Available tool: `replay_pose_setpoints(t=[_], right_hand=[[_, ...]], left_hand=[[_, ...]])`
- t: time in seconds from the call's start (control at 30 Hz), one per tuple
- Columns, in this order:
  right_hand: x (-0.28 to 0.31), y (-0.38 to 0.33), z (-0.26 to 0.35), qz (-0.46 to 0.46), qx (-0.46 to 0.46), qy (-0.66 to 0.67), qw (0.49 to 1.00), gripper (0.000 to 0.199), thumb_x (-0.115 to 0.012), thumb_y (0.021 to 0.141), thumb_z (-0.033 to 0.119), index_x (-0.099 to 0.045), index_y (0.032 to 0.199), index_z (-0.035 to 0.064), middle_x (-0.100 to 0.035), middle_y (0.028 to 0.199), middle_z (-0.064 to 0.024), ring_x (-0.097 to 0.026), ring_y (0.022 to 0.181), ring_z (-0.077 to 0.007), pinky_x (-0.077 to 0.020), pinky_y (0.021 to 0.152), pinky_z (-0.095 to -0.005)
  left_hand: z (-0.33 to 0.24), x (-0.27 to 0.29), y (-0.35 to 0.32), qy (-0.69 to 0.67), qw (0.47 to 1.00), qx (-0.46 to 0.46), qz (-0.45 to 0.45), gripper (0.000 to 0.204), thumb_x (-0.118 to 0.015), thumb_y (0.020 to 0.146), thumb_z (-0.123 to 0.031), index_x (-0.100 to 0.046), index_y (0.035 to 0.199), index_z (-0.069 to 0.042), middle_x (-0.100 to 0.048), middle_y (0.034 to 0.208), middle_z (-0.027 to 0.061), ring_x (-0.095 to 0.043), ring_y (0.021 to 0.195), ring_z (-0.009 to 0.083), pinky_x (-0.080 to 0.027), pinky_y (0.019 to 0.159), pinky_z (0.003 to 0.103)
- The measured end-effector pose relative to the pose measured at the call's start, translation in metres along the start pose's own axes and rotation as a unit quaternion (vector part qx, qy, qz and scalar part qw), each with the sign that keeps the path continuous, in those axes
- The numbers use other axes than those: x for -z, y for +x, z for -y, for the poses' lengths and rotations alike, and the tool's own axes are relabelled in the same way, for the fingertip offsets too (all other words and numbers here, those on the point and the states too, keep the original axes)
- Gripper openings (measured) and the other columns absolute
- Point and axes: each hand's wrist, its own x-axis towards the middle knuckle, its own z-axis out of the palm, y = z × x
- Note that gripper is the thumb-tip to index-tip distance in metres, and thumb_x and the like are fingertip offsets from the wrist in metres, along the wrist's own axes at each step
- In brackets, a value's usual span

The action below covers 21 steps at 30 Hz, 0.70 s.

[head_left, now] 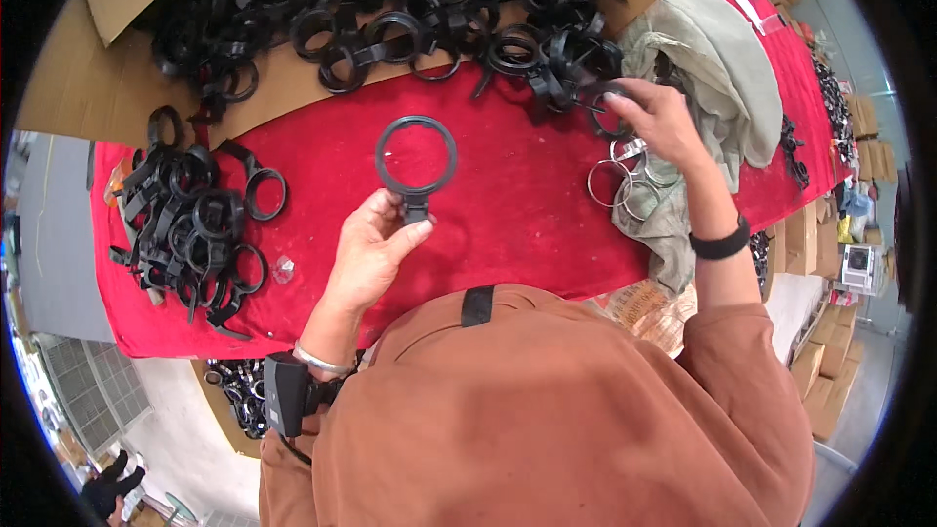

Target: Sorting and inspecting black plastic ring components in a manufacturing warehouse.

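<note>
My left hand pinches the short stem of a black plastic ring, holding it upright over the red cloth. Nothing fills the ring; red cloth shows through it. Farther right, my right hand has its thumb and fingers closed on the edge of another black ring, beside the heap of black rings. Just below that hand, several thin silver rings lie on a grey-green cloth.
An opened cardboard box spills black rings along the far side of the red-covered table. A second pile of black rings sits at the left. A small clear piece lies near it. Cartons stand at the right.
</note>
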Motion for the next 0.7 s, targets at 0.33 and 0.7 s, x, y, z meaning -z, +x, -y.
replay_pose_setpoints(t=[0.33, 0.7], right_hand=[[-0.065, -0.01, 0.074, 0.275, -0.139, 0.404, 0.861, 0.027, -0.067, 0.081, 0.033, -0.069, 0.083, 0.0069, -0.048, 0.055, 0.0052, -0.036, 0.045, -0.0026, -0.022, 0.038, -0.0197], [-0.088, -0.011, 0.077, 0.302, -0.131, 0.431, 0.84, 0.027, -0.068, 0.081, 0.033, -0.07, 0.083, 0.0059, -0.058, 0.063, 0.0024, -0.044, 0.056, -0.0035, -0.0334, 0.05, -0.0209]], left_hand=[[-0.002, -0.013, 0.008, 0.011, 0.999, -0.033, 0.029, 0.033, -0.058, 0.081, 0.003, -0.052, 0.113, -0.002, -0.057, 0.109, 0.0043, -0.053, 0.097, 0.0112, -0.04, 0.089, 0.026], [0.005, -0.002, 0.001, 0.155, 0.986, -0.057, 0.038, 0.048, -0.067, 0.073, 0.004, -0.045, 0.115, 0.001, -0.053, 0.104, 0.0051, -0.051, 0.095, 0.0135, -0.041, 0.087, 0.027]])
